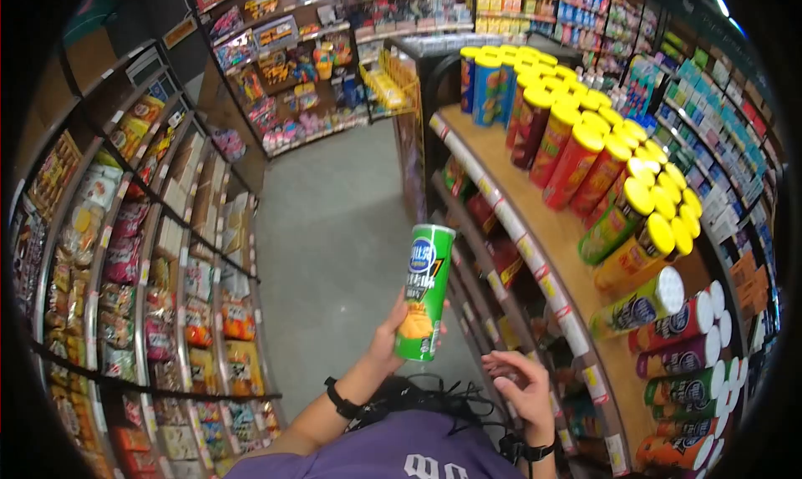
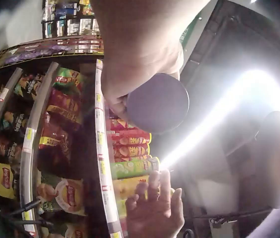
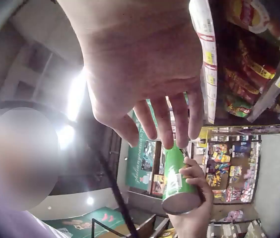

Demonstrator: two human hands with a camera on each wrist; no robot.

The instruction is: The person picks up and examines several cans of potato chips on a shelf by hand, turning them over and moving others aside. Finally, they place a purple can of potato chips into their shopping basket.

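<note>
My left hand (image 1: 388,335) grips a green can of potato chips (image 1: 424,295) with a white lid, held upright in front of my body over the aisle. From the left wrist view, the can's round grey base (image 2: 159,103) shows beneath the fingers of the left hand (image 2: 140,62). My right hand (image 1: 520,385) holds nothing and hovers near the shelf edge, apart from the can. In the right wrist view, the right hand (image 3: 145,74) has its fingers extended, and the green can (image 3: 175,178) in my other hand appears beyond them.
On the right, a wooden shelf top (image 1: 493,149) bears rows of yellow-lidded chip cans (image 1: 572,166) and white-lidded cans (image 1: 639,308). Bagged snacks (image 1: 121,262) fill racks on the left. Between them runs a grey floor (image 1: 326,212), with toy shelves (image 1: 292,70) at the back.
</note>
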